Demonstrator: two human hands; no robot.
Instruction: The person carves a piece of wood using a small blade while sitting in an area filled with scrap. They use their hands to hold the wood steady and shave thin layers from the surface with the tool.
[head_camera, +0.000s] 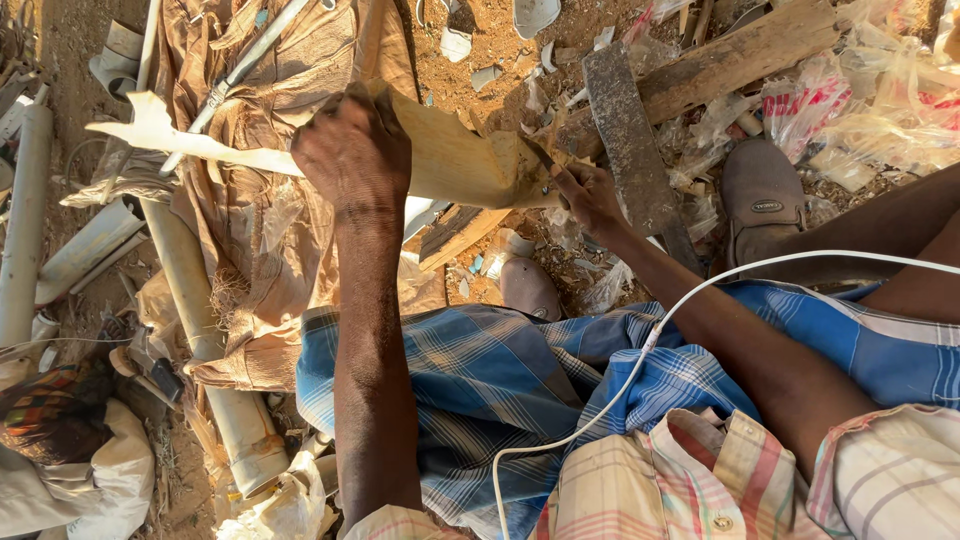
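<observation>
My left hand (352, 150) grips the top of a pale, split wooden piece (455, 160) and holds it tilted over the sandy ground. A thin torn strip of the same material (190, 145) runs off to the left from under that hand. My right hand (590, 195) is closed on the handle of a broad, dull metal blade (628, 140) that points up and away from me. The blade's base meets the right end of the wooden piece. My knuckles hide the handle.
A rough wooden log (720, 65) lies across the top right among crumpled plastic bags (880, 110). My brown shoes (762, 200) rest on the sand. White pipes (215, 350) and a tan cloth (270, 210) lie at the left. A white cable (620, 390) crosses my blue checked cloth.
</observation>
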